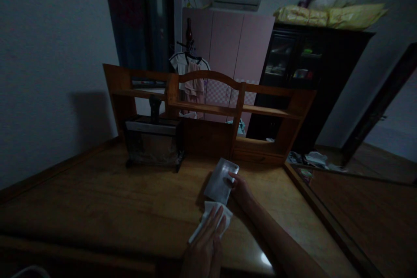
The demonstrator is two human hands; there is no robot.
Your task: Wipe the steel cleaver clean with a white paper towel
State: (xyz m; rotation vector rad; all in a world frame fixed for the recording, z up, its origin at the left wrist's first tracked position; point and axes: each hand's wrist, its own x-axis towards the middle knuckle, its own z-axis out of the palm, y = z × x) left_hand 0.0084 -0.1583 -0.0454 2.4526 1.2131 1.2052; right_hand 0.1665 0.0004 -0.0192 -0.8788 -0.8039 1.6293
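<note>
The room is dim. My right hand (pixel 240 189) grips the right edge of a flat, pale rectangular object (pixel 221 180), perhaps a small tray or packet, tilted up off the wooden desk (pixel 107 200). My left hand (pixel 206 247) lies just below it with fingers stretched out flat, pressing on a white cloth or tissue (pixel 213 217) spread on the desk. The cloth's upper edge sits under the tilted object.
A wooden shelf unit (pixel 208 108) stands along the desk's back. A metal box-like appliance (pixel 152 141) sits at its left. Beyond are a pink wardrobe (pixel 234 47), a dark cabinet (pixel 302 69) topped with bedding, and clutter on the floor at right.
</note>
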